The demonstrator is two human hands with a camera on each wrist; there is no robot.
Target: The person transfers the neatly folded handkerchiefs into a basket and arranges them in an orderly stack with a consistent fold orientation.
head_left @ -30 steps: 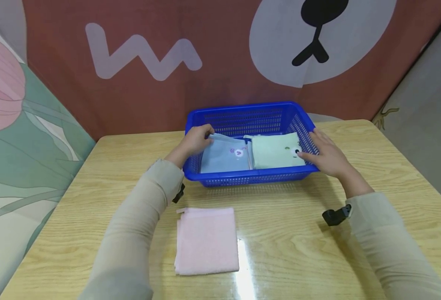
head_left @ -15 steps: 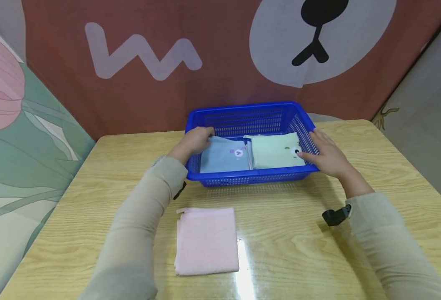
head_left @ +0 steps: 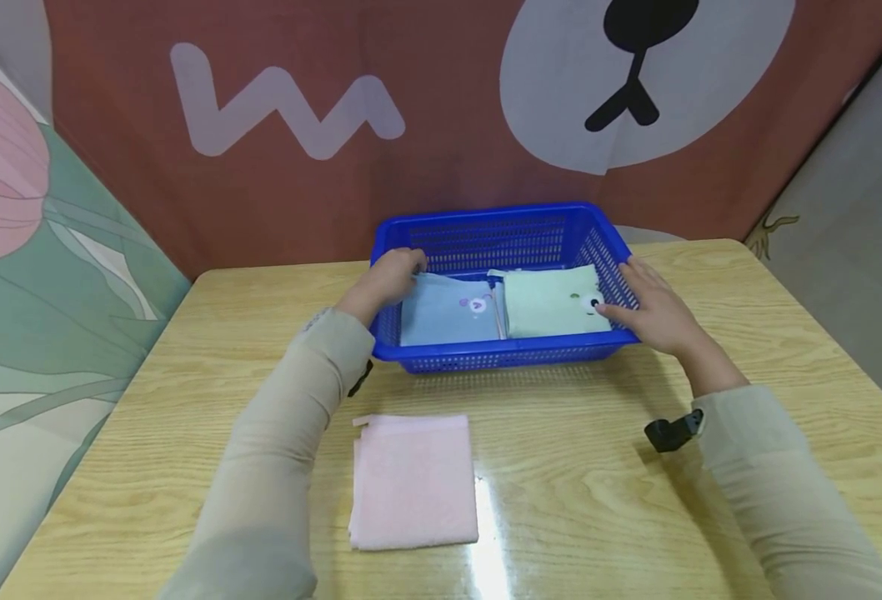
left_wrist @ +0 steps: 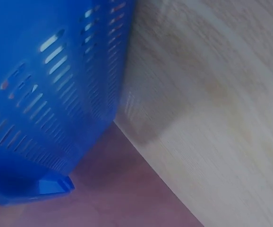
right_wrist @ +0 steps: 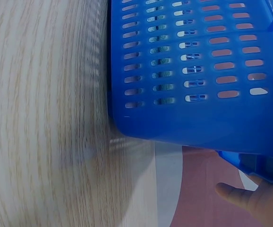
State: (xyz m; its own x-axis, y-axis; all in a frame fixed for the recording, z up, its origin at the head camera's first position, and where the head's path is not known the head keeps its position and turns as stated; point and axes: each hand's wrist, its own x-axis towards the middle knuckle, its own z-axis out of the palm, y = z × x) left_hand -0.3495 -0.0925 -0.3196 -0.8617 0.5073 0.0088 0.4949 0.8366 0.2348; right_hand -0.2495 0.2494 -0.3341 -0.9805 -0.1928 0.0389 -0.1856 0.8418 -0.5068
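A blue plastic basket [head_left: 501, 347] with slotted walls holds two folded towels side by side. The light blue towel [head_left: 441, 321] with a small animal face lies on the left, the pale green towel [head_left: 542, 304] with a cartoon eye on the right. My left hand [head_left: 384, 282] reaches over the left rim to the blue towel's back left corner; its fingertips are hidden, and I cannot tell whether they pinch the cloth. My right hand [head_left: 658, 312] rests on the right rim, fingers extended along it and thumb over the green towel's edge. A folded pink towel [head_left: 414, 483] lies in front of the basket.
The basket stands near the back edge of a wood-grain table [head_left: 583, 483]. Behind it hangs a reddish-brown printed cloth [head_left: 441, 175]. A black wrist camera [head_left: 669, 431] sits at my right cuff.
My left hand has shifted slightly at the basket's left end, and the blue towel's raised back edge now lies lower and flatter. The right hand and pink towel stay put.
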